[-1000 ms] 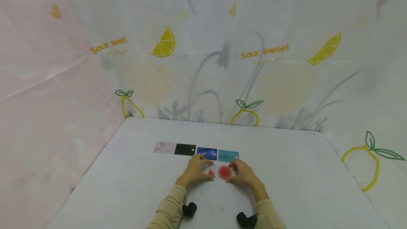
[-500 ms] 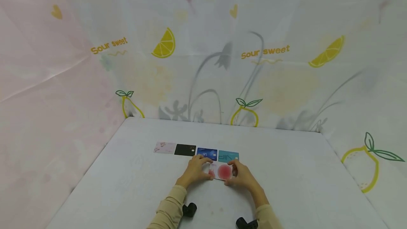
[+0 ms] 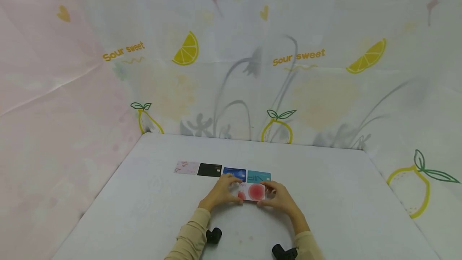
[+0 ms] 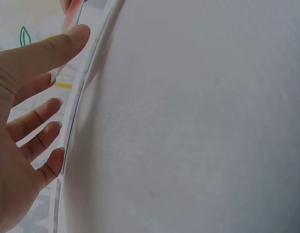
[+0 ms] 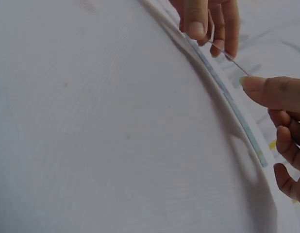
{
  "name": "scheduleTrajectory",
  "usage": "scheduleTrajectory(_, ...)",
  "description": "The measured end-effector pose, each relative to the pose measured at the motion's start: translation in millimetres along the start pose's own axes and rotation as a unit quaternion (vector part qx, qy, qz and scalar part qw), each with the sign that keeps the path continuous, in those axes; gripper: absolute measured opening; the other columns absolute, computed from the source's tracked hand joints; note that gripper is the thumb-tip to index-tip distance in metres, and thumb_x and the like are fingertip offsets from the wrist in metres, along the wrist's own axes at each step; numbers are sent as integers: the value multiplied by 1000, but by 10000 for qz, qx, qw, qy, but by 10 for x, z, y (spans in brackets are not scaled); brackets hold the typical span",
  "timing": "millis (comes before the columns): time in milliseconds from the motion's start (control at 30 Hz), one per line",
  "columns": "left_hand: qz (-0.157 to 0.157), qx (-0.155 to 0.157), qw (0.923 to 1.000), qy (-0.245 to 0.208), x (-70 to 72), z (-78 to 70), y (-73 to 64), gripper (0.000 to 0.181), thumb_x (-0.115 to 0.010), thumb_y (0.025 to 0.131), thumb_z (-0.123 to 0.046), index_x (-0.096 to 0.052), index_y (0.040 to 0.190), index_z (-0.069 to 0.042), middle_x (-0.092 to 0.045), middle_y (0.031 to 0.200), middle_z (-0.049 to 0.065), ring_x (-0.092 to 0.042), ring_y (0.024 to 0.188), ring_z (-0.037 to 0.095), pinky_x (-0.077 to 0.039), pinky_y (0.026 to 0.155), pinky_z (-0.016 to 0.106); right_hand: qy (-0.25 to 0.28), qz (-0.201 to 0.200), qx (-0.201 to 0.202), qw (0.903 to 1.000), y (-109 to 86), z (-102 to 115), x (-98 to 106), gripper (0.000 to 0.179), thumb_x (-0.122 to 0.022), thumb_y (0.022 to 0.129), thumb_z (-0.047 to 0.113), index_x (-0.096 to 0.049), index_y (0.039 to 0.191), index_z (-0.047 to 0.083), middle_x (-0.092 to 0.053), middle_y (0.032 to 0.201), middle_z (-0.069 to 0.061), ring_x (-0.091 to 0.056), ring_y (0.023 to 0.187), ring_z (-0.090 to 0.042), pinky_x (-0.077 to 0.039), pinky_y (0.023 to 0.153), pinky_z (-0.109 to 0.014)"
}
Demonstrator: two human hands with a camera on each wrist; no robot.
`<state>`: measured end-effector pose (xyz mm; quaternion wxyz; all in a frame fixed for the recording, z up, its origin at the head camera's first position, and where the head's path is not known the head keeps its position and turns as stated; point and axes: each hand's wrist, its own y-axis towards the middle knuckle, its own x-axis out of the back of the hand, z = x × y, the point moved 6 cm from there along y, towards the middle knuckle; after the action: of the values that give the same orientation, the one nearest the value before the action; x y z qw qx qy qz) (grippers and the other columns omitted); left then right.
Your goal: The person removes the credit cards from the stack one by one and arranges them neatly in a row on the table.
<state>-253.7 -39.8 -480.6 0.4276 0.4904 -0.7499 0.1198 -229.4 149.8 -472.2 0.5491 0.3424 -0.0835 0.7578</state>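
A white card with red circles [image 3: 256,192] is held between both hands, just in front of a row of cards. My left hand [image 3: 219,192] pinches its left end between thumb and forefinger, the other fingers spread loosely in the left wrist view. At the right end, the thumb and forefinger of my right hand [image 3: 282,200] grip the card. The right wrist view shows the card [image 5: 236,64] edge-on, raised off the table. Behind it lie a teal card [image 3: 259,176], a blue card [image 3: 234,173] partly hidden by the left fingers, a black card [image 3: 209,170] and a pale pink flowered card [image 3: 186,167].
The white table [image 3: 144,212] meets a lemon-printed cloth backdrop [image 3: 231,83] at its far edge. Black devices sit by both wrists, one at the left sleeve [image 3: 191,236] and one at the right sleeve [image 3: 306,246].
The red-circled card has been lifted slightly from the table and its front edge now shows. Both hands have kept hold of it, and the right hand has shifted a little to the right.
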Motion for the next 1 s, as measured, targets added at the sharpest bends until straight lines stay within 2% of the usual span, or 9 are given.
scheduleTrajectory(200,46,-432,9987,269,30,-102,85,61,-87,60,-33,-68,111,-6,-59,108,11,-49,101,27,-42,88,41,123,85,-136,9998,-33,-60,90,56,-83,69,17,-61,115,-5,-61,93,-7,-53,85,-20,-46,72,-28)
scheduleTrajectory(400,283,-389,9983,325,42,-198,195,57,-86,63,-34,-68,110,-7,-59,110,10,-47,105,27,-40,91,47,125,11,-171,9998,-45,-90,194,58,-82,70,11,-58,119,-8,-62,96,-11,-54,85,-27,-45,71,-33)
scheduleTrajectory(567,213,-446,9980,403,28,-289,304,52,-87,62,-30,-68,104,-7,-60,108,10,-48,102,26,-41,90,45,62,-95,-130,9999,-37,-135,294,56,-84,68,10,-61,116,-5,-62,94,-12,-55,82,-26,-46,70,-32)
scheduleTrajectory(667,141,-461,9981,385,-8,-328,368,51,-87,62,-29,-68,103,-6,-61,108,9,-48,102,24,-41,90,43,26,-224,19,9997,-46,-159,388,55,-84,68,17,-63,114,-2,-62,93,-9,-53,80,-19,-45,68,-29)
scheduleTrajectory(767,95,-420,9988,247,-48,-363,436,51,-87,62,-28,-68,103,-5,-61,107,8,-47,103,24,-41,91,41,115,-351,414,9985,-55,-192,483,53,-82,71,25,-63,115,2,-61,91,-5,-51,78,-14,-43,65,-26)
scheduleTrajectory(833,61,-411,9989,204,-70,-386,484,51,-87,62,-29,-68,104,-5,-61,107,8,-47,104,24,-41,92,41,142,-387,495,9979,-57,-191,546,54,-82,71,30,-64,114,4,-60,90,-3,-50,76,-13,-42,64,-26)
scheduleTrajectory(900,30,-397,9990,219,-85,-409,528,52,-87,62,-29,-68,104,-4,-61,107,9,-47,105,25,-41,92,41,137,-341,398,9985,-47,-213,595,54,-82,71,30,-64,115,4,-60,91,-2,-51,77,-14,-42,65,-27)
scheduleTrajectory(1000,27,-381,9987,325,-105,-436,588,54,-86,63,-31,-67,106,-4,-61,108,10,-46,107,26,-40,93,42,-25,-184,-46,9998,-24,-245,649,55,-83,68,21,-63,115,-1,-61,92,-7,-54,80,-20,-45,68,-31)
